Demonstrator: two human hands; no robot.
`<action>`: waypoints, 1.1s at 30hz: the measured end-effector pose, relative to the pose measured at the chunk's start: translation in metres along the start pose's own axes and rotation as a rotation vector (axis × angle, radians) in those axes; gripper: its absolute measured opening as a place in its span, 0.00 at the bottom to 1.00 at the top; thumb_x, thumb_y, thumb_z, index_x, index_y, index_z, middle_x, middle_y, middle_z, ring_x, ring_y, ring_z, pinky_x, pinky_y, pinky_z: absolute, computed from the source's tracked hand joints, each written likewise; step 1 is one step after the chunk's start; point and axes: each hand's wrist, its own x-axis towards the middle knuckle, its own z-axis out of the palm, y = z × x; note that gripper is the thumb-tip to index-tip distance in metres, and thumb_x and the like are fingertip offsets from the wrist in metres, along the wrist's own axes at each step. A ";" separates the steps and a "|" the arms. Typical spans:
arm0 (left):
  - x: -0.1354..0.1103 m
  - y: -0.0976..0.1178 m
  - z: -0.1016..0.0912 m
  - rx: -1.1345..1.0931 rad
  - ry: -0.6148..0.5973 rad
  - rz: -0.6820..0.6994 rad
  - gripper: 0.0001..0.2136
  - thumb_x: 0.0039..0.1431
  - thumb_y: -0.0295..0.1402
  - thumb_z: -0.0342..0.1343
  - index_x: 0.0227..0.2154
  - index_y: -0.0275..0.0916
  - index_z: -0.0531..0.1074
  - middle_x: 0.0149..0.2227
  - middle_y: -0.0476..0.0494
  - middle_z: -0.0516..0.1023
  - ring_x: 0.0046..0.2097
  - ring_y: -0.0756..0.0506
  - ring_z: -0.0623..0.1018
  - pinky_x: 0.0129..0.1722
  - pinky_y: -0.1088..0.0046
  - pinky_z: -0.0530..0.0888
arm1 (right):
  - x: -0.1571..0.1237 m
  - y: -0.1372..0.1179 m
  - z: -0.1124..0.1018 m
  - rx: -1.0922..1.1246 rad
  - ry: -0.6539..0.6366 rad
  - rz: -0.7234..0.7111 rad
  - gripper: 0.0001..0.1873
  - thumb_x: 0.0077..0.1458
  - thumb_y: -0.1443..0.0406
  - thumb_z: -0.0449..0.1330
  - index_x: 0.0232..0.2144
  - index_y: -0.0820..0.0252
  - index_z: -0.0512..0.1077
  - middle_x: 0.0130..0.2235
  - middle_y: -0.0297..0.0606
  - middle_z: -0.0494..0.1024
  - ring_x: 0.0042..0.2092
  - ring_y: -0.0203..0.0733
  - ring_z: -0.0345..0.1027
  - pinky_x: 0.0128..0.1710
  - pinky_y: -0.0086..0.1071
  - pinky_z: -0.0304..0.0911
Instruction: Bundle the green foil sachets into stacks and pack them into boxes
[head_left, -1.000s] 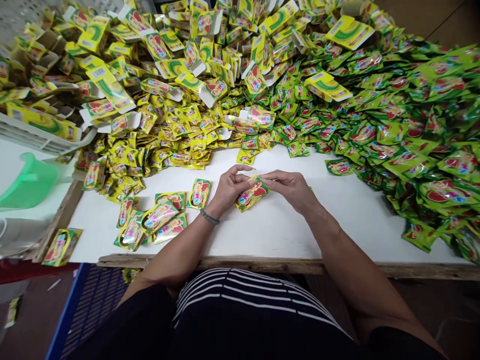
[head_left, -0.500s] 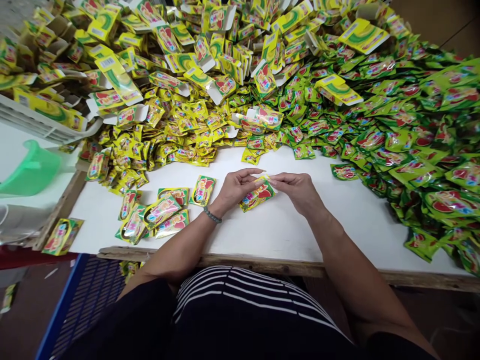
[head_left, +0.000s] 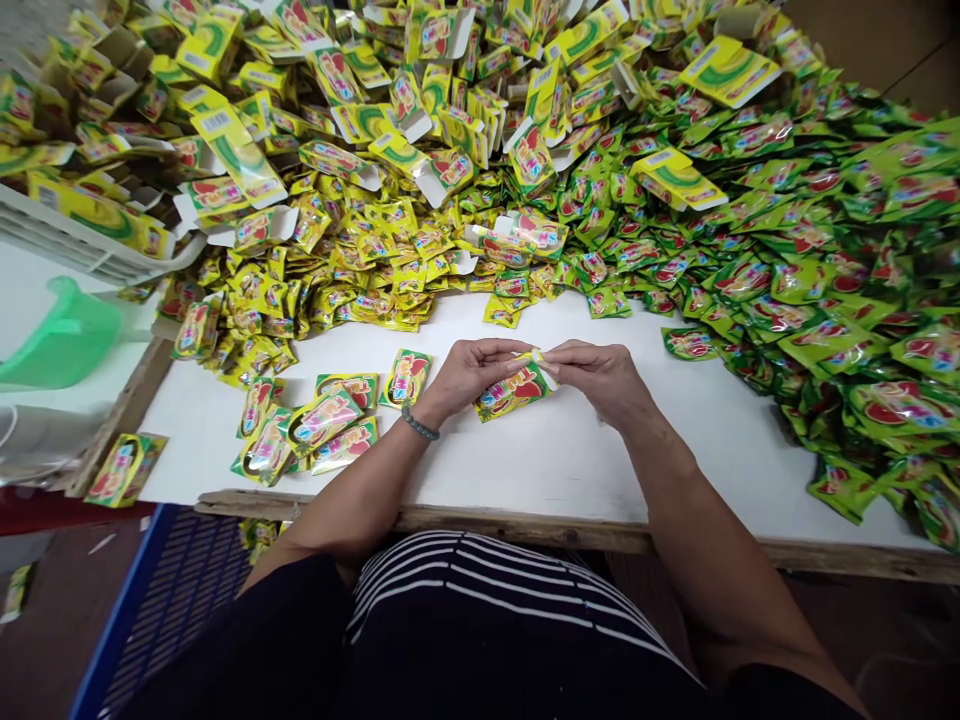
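While loose sachets crowd the far side of the table (head_left: 487, 470), yellow ones (head_left: 382, 245) at centre-left and green ones (head_left: 750, 275) sweeping round to the right, all the action is out front! One printed box (head_left: 514, 392) is up between two hands, tilted, just over the white surface. The left hand (head_left: 465, 378) has it pinched along its upper edge, thumb on the printed face. Over on the other end, the right hand (head_left: 607, 380) has thumb and fingertips closed on the corner, right by a white flap (head_left: 551, 376). So it's end-flap work, I'd say; whether anything is inside, I can't tell from here. What does the next move call for? A steady left hold, I reckon, and a light, precise right fingertip so the thin card doesn't crease. Just left of the wrist lies a small cluster of similar boxes (head_left: 322, 422), some overlapping, and beyond the sachets, a great heap of cartons (head_left: 232, 150), several with flaps gaping.
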 end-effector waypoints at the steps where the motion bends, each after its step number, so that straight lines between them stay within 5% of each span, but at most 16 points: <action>1: 0.000 0.000 0.000 0.018 -0.006 0.011 0.21 0.43 0.44 0.70 0.39 0.35 0.81 0.36 0.42 0.83 0.38 0.47 0.79 0.43 0.69 0.75 | 0.000 0.000 0.000 -0.018 -0.003 -0.011 0.10 0.44 0.56 0.70 0.30 0.51 0.83 0.34 0.36 0.81 0.37 0.42 0.73 0.36 0.35 0.68; 9: 0.000 -0.001 0.007 0.047 0.086 0.078 0.20 0.46 0.45 0.68 0.39 0.35 0.82 0.28 0.47 0.79 0.29 0.52 0.73 0.30 0.77 0.69 | -0.003 0.002 -0.002 -0.095 -0.058 -0.101 0.12 0.52 0.56 0.65 0.39 0.50 0.82 0.38 0.36 0.79 0.40 0.40 0.72 0.38 0.35 0.68; 15: 0.003 -0.004 0.010 -0.079 0.284 0.125 0.20 0.44 0.45 0.69 0.37 0.36 0.81 0.24 0.49 0.76 0.26 0.54 0.70 0.27 0.79 0.67 | -0.009 -0.002 0.026 -0.362 0.243 -0.197 0.13 0.56 0.57 0.61 0.40 0.55 0.81 0.37 0.41 0.80 0.36 0.41 0.72 0.37 0.36 0.68; 18: 0.003 -0.005 0.008 -0.084 0.293 0.136 0.21 0.43 0.45 0.70 0.37 0.35 0.81 0.24 0.50 0.76 0.25 0.54 0.69 0.26 0.78 0.66 | -0.011 -0.002 0.034 -0.410 0.277 -0.233 0.12 0.55 0.57 0.62 0.38 0.54 0.81 0.35 0.41 0.80 0.35 0.41 0.72 0.35 0.36 0.68; 24: 0.003 -0.006 0.004 -0.051 0.215 0.122 0.21 0.46 0.46 0.68 0.40 0.37 0.81 0.26 0.48 0.77 0.26 0.53 0.70 0.26 0.77 0.66 | -0.004 0.004 0.012 0.054 0.139 0.029 0.13 0.50 0.52 0.66 0.34 0.51 0.82 0.35 0.36 0.81 0.35 0.40 0.72 0.36 0.38 0.70; 33: 0.001 -0.003 -0.005 -0.001 0.059 0.090 0.19 0.48 0.44 0.67 0.40 0.38 0.81 0.35 0.44 0.82 0.35 0.49 0.77 0.38 0.72 0.73 | 0.000 -0.004 -0.007 0.239 -0.068 0.246 0.14 0.34 0.54 0.75 0.26 0.50 0.82 0.32 0.36 0.82 0.34 0.40 0.73 0.33 0.34 0.71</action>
